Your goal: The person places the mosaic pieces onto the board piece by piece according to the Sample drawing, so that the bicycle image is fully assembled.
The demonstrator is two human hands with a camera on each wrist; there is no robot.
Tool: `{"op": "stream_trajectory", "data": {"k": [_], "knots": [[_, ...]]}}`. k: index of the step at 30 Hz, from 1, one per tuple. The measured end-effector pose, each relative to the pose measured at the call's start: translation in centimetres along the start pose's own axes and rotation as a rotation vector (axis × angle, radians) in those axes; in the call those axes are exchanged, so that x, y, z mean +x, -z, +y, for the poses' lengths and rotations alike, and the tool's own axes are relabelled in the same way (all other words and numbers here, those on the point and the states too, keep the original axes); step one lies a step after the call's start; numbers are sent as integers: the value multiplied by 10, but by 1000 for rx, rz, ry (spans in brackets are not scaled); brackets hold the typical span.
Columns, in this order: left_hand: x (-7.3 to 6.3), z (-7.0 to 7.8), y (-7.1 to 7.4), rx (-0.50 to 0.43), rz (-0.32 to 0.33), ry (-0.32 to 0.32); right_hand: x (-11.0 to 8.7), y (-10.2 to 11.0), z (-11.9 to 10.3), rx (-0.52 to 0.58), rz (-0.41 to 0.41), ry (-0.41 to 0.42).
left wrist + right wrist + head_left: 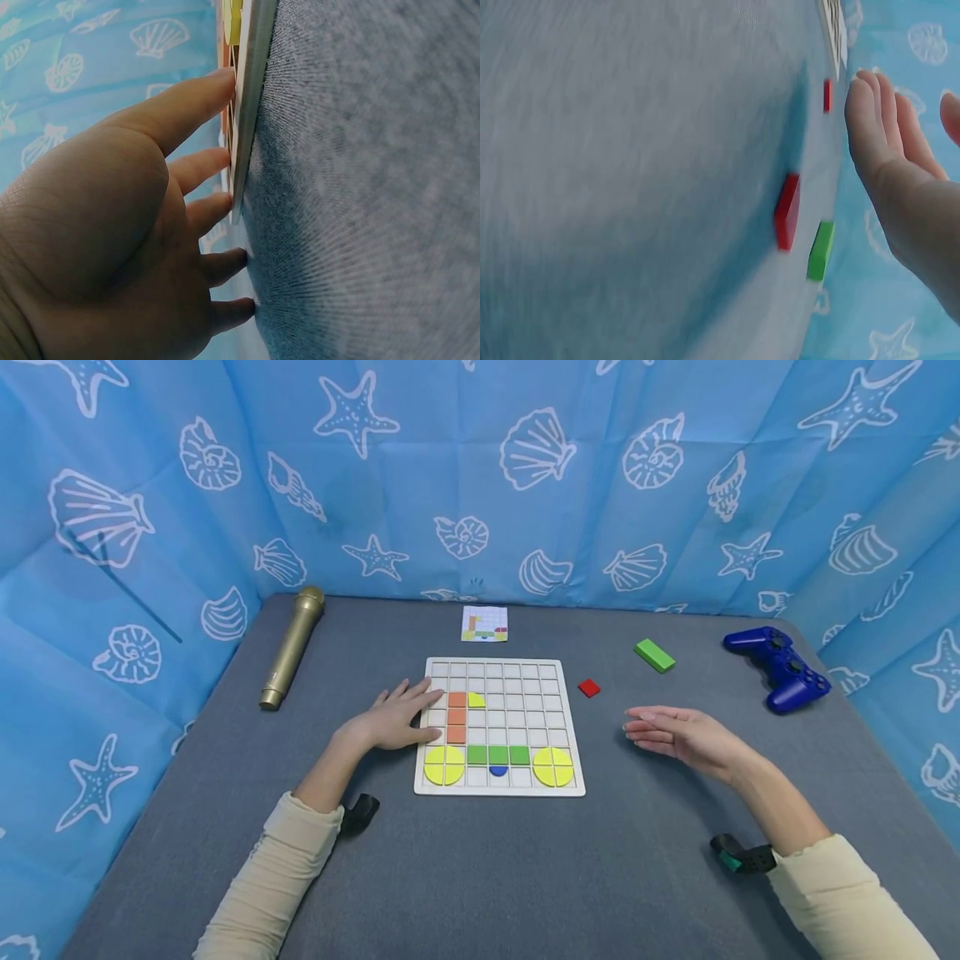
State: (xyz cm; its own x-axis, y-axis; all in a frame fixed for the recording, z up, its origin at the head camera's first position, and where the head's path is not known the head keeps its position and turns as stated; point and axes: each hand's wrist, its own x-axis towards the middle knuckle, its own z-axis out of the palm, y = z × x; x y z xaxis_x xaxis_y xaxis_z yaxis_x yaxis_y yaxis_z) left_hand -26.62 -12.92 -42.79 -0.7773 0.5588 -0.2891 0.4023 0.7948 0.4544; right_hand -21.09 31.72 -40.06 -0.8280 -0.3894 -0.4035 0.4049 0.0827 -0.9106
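A white gridded board (pixel 517 693) lies flat on the table. My left hand (pixel 393 718) rests at its left edge with fingers spread; in the left wrist view the thumb (pixel 199 101) overlaps the rim and the outer fingertips touch the cloth. On the board sit an orange column (pixel 456 717), a yellow quarter piece (pixel 476 700), a green row (pixel 498 755), a blue half-circle (pixel 498 770) and two yellow circles (pixel 444 765). Right of it, my right hand (pixel 686 735) hovers with loosely extended fingers, holding nothing. Near it in the right wrist view are red pieces (pixel 787 212).
A small red tile (pixel 589 687) lies right of the board, a green block (pixel 655 656) farther back. A picture card (pixel 484 623) lies behind the board. A gold microphone (pixel 292 647) is at left, a blue game controller (pixel 777 668) at right. A blue curtain (pixel 480 485) encloses the table.
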Motion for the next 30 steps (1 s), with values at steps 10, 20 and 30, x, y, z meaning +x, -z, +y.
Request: {"op": "stream_trajectory", "data": {"k": [10,20,30], "knots": [[-1,0,0,-6,2,-9,-7,30,5,161,147,51],[0,0,-1,-1,2,-10,-11,45,12,-73,249,9],[-1,1,0,-1,2,-8,-17,42,18,-582,234,52]]}}
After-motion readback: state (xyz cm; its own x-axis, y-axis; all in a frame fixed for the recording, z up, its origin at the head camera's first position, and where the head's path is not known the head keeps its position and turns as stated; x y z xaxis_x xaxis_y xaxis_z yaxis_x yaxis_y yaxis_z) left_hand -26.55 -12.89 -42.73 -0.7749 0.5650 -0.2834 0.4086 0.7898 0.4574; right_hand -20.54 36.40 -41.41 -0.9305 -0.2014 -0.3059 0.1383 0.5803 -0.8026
